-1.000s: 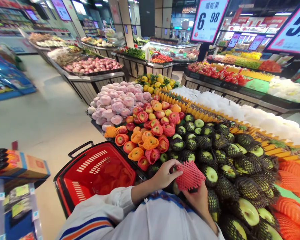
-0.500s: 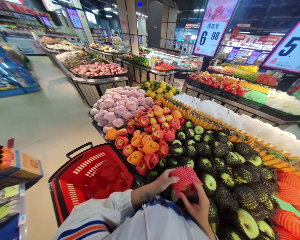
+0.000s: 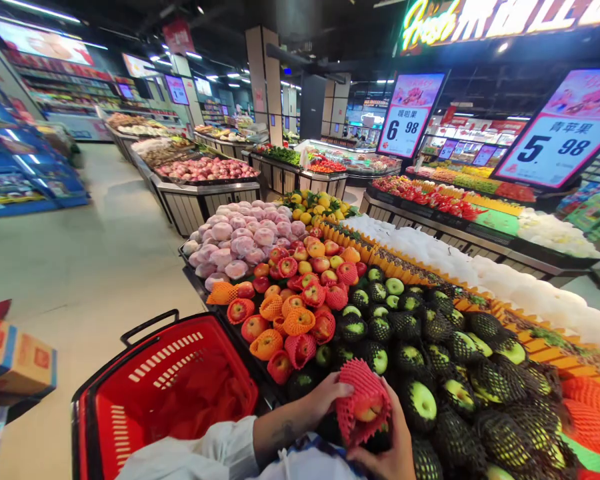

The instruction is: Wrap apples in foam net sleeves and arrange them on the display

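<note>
Both my hands hold one apple wrapped in a pink-red foam net point(image 3: 364, 402) low over the fruit display. My left hand point(image 3: 325, 399) pinches the net's left edge with closed fingers. My right hand point(image 3: 387, 453) cups the fruit from below and the right, fingers wrapped round it. A red shopping basket point(image 3: 130, 393) with a black handle sits to the left of my arms, against the display's edge. Green apples in black nets point(image 3: 420, 400) lie right beside the held fruit. Red apples in orange and pink nets point(image 3: 300, 320) are piled just beyond.
Pale pink wrapped fruit point(image 3: 240, 233) and yellow fruit point(image 3: 315, 200) fill the display further back, white-wrapped fruit point(image 3: 480, 267) to the right. Price signs point(image 3: 405, 127) hang above. A wide aisle floor point(image 3: 80, 253) runs on the left, with a boxed shelf point(image 3: 15, 367) at the near left.
The camera has tilted up, so hands and basket sit lower in view. The net has been pulled further round the apple, which now shows at its opening.
</note>
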Tool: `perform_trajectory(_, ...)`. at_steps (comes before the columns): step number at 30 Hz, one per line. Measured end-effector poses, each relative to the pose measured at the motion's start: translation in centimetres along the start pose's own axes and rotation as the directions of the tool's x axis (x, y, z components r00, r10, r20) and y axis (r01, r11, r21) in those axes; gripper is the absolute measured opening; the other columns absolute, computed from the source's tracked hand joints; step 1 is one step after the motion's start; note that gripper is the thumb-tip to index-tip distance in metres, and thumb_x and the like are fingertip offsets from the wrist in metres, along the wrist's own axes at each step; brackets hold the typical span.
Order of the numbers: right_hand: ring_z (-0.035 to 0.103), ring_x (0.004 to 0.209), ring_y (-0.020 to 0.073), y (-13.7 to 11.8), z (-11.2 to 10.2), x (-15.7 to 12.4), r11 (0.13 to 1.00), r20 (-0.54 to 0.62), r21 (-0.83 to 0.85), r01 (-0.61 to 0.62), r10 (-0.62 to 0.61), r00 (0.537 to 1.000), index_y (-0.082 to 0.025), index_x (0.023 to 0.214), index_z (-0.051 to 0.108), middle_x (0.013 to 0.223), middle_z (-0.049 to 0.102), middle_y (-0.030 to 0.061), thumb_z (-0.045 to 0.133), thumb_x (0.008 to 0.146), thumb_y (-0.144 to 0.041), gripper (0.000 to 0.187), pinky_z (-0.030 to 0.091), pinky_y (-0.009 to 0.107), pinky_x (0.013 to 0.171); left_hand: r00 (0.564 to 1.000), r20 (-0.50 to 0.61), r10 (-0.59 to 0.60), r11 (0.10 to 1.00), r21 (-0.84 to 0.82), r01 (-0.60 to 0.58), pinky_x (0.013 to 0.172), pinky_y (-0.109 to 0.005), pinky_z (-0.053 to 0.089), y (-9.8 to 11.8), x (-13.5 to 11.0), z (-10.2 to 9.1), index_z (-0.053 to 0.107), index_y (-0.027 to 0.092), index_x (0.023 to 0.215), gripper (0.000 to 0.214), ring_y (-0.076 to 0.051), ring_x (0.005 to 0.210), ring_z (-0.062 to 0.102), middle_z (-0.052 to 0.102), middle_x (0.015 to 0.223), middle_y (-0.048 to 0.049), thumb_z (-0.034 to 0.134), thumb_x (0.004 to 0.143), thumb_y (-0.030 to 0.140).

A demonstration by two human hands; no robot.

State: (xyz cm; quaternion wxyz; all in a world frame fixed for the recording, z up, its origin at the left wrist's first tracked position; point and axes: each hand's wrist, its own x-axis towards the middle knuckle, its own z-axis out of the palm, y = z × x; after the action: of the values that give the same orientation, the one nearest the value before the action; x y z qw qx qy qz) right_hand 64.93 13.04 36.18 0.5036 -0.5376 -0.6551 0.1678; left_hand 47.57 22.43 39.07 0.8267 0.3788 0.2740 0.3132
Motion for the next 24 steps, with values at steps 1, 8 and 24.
perform_trajectory(1, 0.059, 0.136, 0.0437, 0.3, 0.0, -0.1, 1.0, 0.014, 0.018, -0.002, 0.002, 1.0, -0.021, 0.158, 0.037, 0.154, 0.055, 0.0215, 0.091, 0.063, -0.066, 0.119, 0.054, 0.057, 0.109, 1.0, -0.016, -0.006, 1.0, -0.015, 0.006, 0.097, -0.04, 0.049, 0.0, 0.0, 0.0, 0.073, 0.017, 0.106, 0.044, -0.023, 0.092, 0.065, 0.074, 0.101, -0.0062, 0.075, 0.069, 0.041)
perform_trajectory(8, 0.075, 0.115, 0.0347, 0.9, 0.0, 0.4, 0.999, -0.055, 0.032, -0.008, 0.01, 0.998, -0.019, 0.139, 0.059, 0.131, 0.074, 0.0153, 0.089, 0.075, -0.038, 0.074, 0.065, 0.044, 0.094, 0.996, 0.065, -0.063, 0.998, -0.007, 0.063, 0.091, -0.039, 0.046, -0.5, 0.4, -0.4, 0.072, 0.016, 0.089, 0.037, -0.023, 0.085, 0.063, 0.072, 0.085, -0.0049, 0.075, 0.065, 0.044)
perform_trajectory(24, 0.068, 0.086, 0.0276, 1.7, 1.6, 0.4, 0.981, -0.546, -0.044, -0.191, 0.136, 0.826, -0.022, 0.122, 0.052, 0.105, 0.065, 0.0083, 0.082, 0.074, -0.057, 0.066, 0.058, 0.041, 0.078, 0.865, 0.337, 0.372, 0.687, 0.527, -0.501, 0.107, -0.042, 0.043, 3.7, -0.8, 1.1, 0.063, 0.021, 0.133, 0.061, -0.031, 0.124, 0.056, 0.058, 0.136, -0.0153, 0.076, 0.084, 0.056)
